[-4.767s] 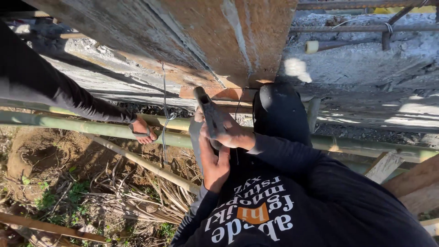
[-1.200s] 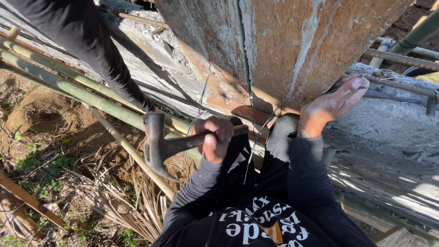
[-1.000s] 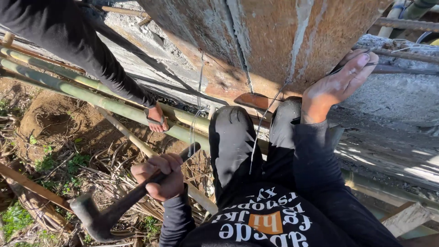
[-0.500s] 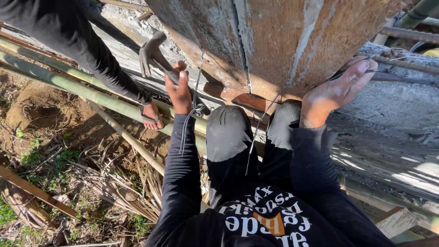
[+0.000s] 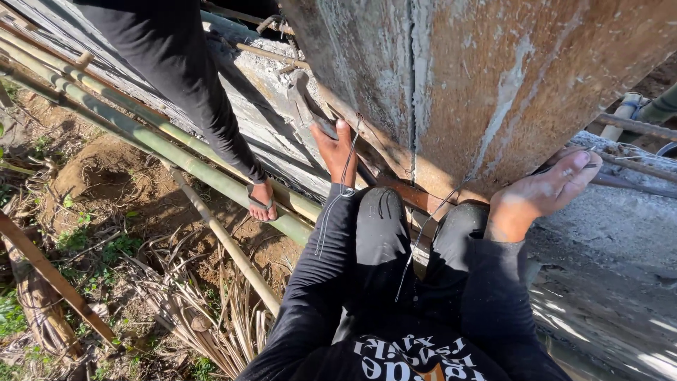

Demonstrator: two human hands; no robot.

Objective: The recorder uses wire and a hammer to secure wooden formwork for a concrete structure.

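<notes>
Fingers first: the left hand (image 5: 337,149) is clamped around the handle of a dull grey metal claw hammer (image 5: 305,102), its head raised against the rusty brown steel formwork panel (image 5: 493,85), just beside the panel's vertical seam. The right hand (image 5: 539,197) has its fingers together and flat, pressed on the panel's lower edge where it meets the rough grey concrete ledge (image 5: 606,233). Thin grey tie wires (image 5: 338,190) dangle from the panel across the left sleeve and the black-trousered knees. Out to the left, another person's sandalled foot (image 5: 262,202) stands on the long green bamboo scaffold poles (image 5: 176,152), above bare earth and dry palm fronds. Risks as I judge them: a glancing blow could skid off the steel towards the bracing fingers, the loose wire could snag the swing, and a dropped hammer would fall near that foot.
</notes>
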